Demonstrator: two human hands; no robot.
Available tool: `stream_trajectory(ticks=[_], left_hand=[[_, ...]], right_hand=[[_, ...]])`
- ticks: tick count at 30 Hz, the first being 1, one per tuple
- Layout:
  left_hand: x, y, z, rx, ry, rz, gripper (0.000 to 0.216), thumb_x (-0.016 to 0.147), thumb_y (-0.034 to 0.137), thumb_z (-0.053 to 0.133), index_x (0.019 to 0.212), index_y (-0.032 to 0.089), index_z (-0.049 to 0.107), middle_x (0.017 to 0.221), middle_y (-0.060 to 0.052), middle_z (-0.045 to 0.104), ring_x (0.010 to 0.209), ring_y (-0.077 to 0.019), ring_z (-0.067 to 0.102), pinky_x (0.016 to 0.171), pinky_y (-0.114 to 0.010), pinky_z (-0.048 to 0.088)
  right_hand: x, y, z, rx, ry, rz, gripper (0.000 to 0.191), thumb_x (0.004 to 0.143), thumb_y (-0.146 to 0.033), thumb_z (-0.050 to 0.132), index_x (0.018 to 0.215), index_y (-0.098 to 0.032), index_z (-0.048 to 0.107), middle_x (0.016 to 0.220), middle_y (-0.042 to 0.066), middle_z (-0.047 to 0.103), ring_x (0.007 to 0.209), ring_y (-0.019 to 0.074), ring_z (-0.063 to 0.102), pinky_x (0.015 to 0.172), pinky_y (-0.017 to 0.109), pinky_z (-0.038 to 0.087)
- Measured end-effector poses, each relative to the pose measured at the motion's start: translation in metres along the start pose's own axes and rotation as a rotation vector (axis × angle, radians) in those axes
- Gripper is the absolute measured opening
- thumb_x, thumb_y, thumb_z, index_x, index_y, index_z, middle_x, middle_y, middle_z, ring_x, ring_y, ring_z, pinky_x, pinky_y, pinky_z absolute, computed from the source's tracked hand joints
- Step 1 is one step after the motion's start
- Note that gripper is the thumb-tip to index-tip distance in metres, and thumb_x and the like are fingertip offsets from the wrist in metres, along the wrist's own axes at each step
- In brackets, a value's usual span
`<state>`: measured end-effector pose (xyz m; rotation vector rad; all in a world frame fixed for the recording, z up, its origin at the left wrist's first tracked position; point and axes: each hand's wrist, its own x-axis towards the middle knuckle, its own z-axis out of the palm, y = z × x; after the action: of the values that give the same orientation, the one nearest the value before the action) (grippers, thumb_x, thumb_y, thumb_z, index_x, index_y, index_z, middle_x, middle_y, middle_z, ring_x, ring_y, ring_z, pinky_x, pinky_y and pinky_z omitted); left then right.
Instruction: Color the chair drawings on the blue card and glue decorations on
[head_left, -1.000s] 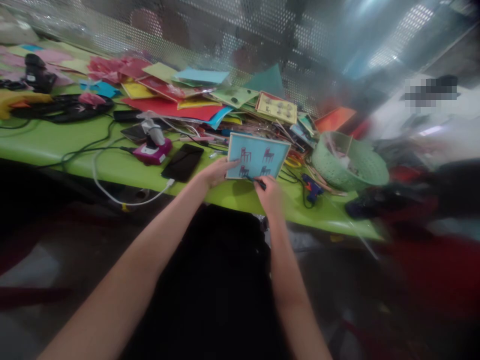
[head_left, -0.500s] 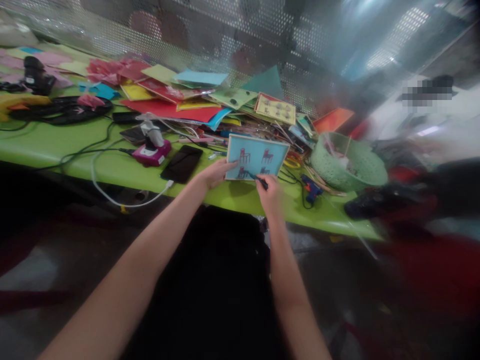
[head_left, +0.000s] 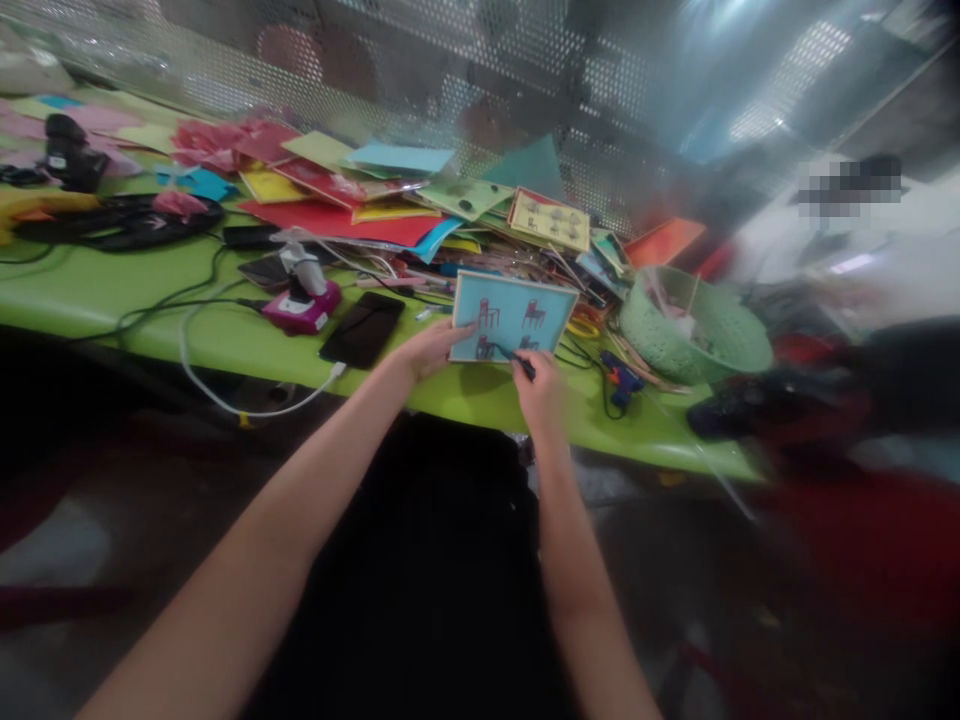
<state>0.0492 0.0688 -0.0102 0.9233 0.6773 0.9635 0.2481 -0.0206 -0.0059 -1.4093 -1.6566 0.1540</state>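
A light blue card (head_left: 511,302) with a pale border shows several small dark red chairs. My left hand (head_left: 430,347) grips its left edge, the thumb lying on the front, and holds it tilted up above the front of the green table. A dark pen (head_left: 526,368) is pinched in my right hand (head_left: 541,388) at the card's lower edge. Its tip points left, at the lower left chair; whether it touches the card I cannot tell. The fingers behind the card are hidden.
The green table (head_left: 442,398) carries a phone (head_left: 364,330), a purple power adapter (head_left: 302,308) with cables, and a glue gun (head_left: 621,378). Coloured papers (head_left: 337,215) are heaped behind. A green basket (head_left: 675,335) stands at right, near a blurred person (head_left: 892,230).
Almost nothing differs. The view has shifted very slightly, and both hands keep the same hold on card and pen.
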Motion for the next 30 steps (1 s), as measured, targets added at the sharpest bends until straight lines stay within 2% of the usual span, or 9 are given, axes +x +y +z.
stream_trajectory(ticks=[5, 13, 21, 30], left_hand=[[0.0019, -0.0001, -0.0016, 0.015, 0.006, -0.006, 0.031, 0.088, 0.029, 0.077, 0.113, 0.011, 0.077, 0.112, -0.016, 0.080, 0.103, -0.0269, 0.077, 0.101, -0.045, 0.059], [0.0044, -0.0025, -0.0017, -0.002, 0.006, 0.005, 0.027, 0.089, 0.027, 0.075, 0.111, 0.011, 0.077, 0.107, -0.016, 0.081, 0.102, -0.0276, 0.078, 0.101, -0.045, 0.059], [0.0046, -0.0027, -0.0020, -0.027, -0.014, 0.018, 0.025, 0.087, 0.025, 0.076, 0.106, 0.010, 0.078, 0.106, -0.016, 0.081, 0.101, -0.0276, 0.077, 0.102, -0.045, 0.059], [0.0036, -0.0023, -0.0028, -0.018, -0.012, 0.013, 0.024, 0.087, 0.024, 0.076, 0.107, 0.011, 0.078, 0.104, -0.015, 0.081, 0.094, -0.0242, 0.078, 0.098, -0.041, 0.060]], right_hand=[[-0.0001, 0.0005, 0.0001, 0.011, 0.002, -0.002, 0.019, 0.095, -0.027, 0.058, 0.101, -0.020, 0.074, 0.101, 0.011, 0.072, 0.097, 0.0250, 0.070, 0.091, 0.041, 0.056], [0.0013, 0.0024, 0.0010, 0.134, 0.001, -0.090, 0.020, 0.096, -0.032, 0.058, 0.109, -0.024, 0.071, 0.105, 0.009, 0.073, 0.096, 0.0231, 0.069, 0.091, 0.040, 0.057], [0.0045, -0.0042, 0.0059, 0.080, -0.070, -0.043, 0.015, 0.094, -0.026, 0.059, 0.102, -0.023, 0.071, 0.102, 0.009, 0.071, 0.096, 0.0239, 0.069, 0.092, 0.041, 0.057], [0.0048, -0.0043, 0.0068, 0.020, -0.096, -0.084, 0.016, 0.096, -0.023, 0.058, 0.104, -0.023, 0.071, 0.103, 0.009, 0.072, 0.099, 0.0249, 0.069, 0.093, 0.042, 0.056]])
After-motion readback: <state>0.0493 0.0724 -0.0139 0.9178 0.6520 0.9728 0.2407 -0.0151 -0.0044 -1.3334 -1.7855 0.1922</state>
